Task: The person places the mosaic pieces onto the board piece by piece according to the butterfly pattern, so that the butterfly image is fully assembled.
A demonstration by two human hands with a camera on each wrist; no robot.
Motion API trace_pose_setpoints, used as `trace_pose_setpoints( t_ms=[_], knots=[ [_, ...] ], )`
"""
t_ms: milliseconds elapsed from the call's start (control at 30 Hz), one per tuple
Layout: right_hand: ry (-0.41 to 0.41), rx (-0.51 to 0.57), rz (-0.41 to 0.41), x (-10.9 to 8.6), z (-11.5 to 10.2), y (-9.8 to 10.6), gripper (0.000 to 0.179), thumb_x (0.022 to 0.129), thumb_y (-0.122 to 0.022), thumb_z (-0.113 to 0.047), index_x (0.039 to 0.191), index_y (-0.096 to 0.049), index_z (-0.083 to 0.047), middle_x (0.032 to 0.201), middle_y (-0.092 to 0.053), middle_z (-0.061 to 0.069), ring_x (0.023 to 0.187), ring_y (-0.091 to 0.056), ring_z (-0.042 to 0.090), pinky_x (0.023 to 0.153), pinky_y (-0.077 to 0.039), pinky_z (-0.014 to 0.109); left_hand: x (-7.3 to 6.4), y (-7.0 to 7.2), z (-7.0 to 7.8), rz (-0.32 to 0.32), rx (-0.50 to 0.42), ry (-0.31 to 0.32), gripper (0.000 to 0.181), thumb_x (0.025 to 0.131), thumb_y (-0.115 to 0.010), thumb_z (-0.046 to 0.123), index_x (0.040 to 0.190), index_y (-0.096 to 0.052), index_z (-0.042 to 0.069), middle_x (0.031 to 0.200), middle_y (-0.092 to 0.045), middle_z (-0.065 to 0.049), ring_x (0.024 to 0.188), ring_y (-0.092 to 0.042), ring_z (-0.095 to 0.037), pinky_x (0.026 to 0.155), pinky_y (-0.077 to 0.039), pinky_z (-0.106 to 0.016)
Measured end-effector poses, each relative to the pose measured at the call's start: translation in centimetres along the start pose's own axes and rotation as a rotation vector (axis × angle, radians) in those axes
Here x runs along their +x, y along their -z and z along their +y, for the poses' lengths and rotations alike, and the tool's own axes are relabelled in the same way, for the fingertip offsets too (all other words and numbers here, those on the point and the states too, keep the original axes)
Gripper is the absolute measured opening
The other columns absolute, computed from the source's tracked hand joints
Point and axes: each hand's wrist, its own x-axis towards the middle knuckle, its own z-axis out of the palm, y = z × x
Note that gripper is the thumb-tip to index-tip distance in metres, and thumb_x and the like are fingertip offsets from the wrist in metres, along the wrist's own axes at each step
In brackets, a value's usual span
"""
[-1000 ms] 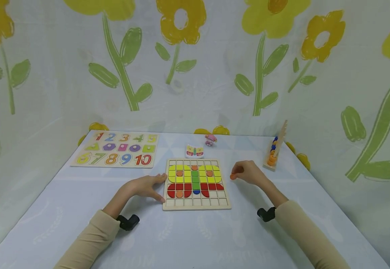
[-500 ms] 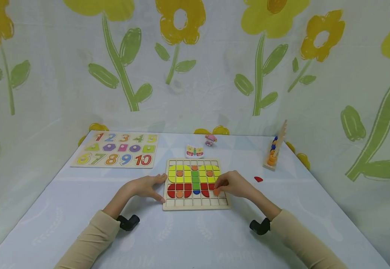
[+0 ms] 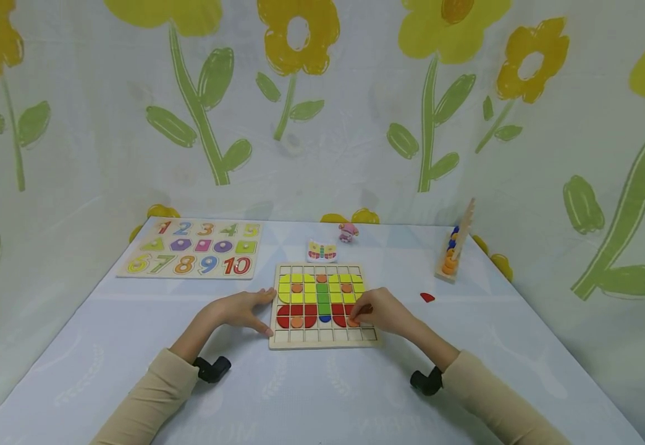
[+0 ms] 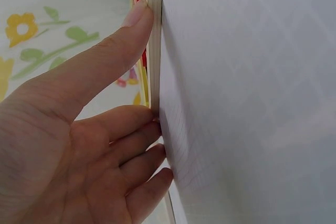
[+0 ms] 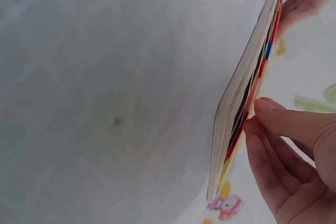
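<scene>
A wooden grid board (image 3: 322, 342) lies in the middle of the table, its coloured tiles forming a butterfly in yellow, red, green, orange and blue. My left hand (image 3: 244, 309) rests at the board's left edge; in the left wrist view its thumb (image 4: 139, 17) and outstretched fingers touch the wooden side. My right hand (image 3: 383, 310) is over the lower right of the pattern, where thumb and forefinger pinch an orange round tile (image 3: 353, 322) at a square beside red tiles. To the right, a red quarter-round tile (image 3: 427, 297) lies loose on the table.
Behind the board stands a small butterfly pattern card (image 3: 322, 251), with a pink toy figure (image 3: 348, 232) farther back. A number and shape puzzle (image 3: 189, 247) lies at the back left. At the back right is a wooden rack with coloured beads (image 3: 450, 262).
My right hand has moved left from beside the board, carrying the orange tile down onto the lower right of the pattern. The loose red tile has come into view. My left hand stays put.
</scene>
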Motion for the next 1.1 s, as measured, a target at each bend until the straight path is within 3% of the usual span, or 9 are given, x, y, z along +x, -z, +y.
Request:
trace_pose_setpoints(
  t_ms=[300, 567, 667, 900, 1100],
  knots=[
    [0.001, -0.080, 0.105, -2.0, 3.0, 2.8, 0.011, 0.084, -0.073, -0.001, 0.094, -0.074, -0.006, 0.089, -0.070, 0.000, 0.079, -0.061, 0.012, 0.069, -0.053, 0.024, 0.1, 0.0, 0.0, 0.002, 0.003, 0.014, 0.097, 0.073, -0.082, 0.042, 0.151, -0.033, 0.009, 0.156, -0.027, -0.013, 0.144, -0.020, -0.030, 0.114, -0.021, -0.051],
    [-0.136, -0.218, 0.166, -3.8, 7.1, 5.2, 0.017, 0.084, -0.071, 0.002, 0.099, -0.074, -0.004, 0.100, -0.071, 0.010, 0.088, -0.064, 0.026, 0.075, -0.055, 0.039, 0.0, -0.1, 0.1, 0.000, -0.003, 0.026, 0.097, 0.073, -0.083, 0.041, 0.151, -0.033, 0.010, 0.156, -0.027, -0.013, 0.144, -0.020, -0.030, 0.113, -0.022, -0.052],
    [-0.181, -0.281, 0.152, -4.4, 8.3, 5.9, 0.023, 0.085, -0.067, 0.005, 0.106, -0.072, -0.001, 0.107, -0.069, 0.018, 0.082, -0.062, 0.029, 0.072, -0.055, 0.043, 0.0, -0.1, 0.1, 0.000, -0.008, 0.025, 0.097, 0.073, -0.083, 0.040, 0.151, -0.033, 0.010, 0.156, -0.027, -0.013, 0.144, -0.020, -0.030, 0.113, -0.023, -0.052],
    [-0.260, -0.367, 0.026, -5.4, 9.7, 6.4, 0.032, 0.085, -0.062, 0.006, 0.117, -0.066, 0.005, 0.113, -0.065, 0.026, 0.090, -0.062, 0.029, 0.081, -0.053, 0.047, 0.3, -0.1, -0.1, -0.001, 0.004, 0.011, 0.097, 0.074, -0.082, 0.041, 0.151, -0.033, 0.009, 0.156, -0.027, -0.014, 0.144, -0.020, -0.031, 0.113, -0.022, -0.052],
    [-0.265, -0.368, 0.056, -5.5, 9.9, 6.4, 0.025, 0.084, -0.066, 0.005, 0.108, -0.071, 0.004, 0.104, -0.069, 0.020, 0.087, -0.063, 0.028, 0.081, -0.053, 0.048, 0.1, -0.1, 0.0, -0.011, 0.010, 0.011, 0.098, 0.074, -0.082, 0.043, 0.151, -0.031, 0.008, 0.156, -0.026, -0.015, 0.144, -0.019, -0.032, 0.113, -0.022, -0.053]
  ],
)
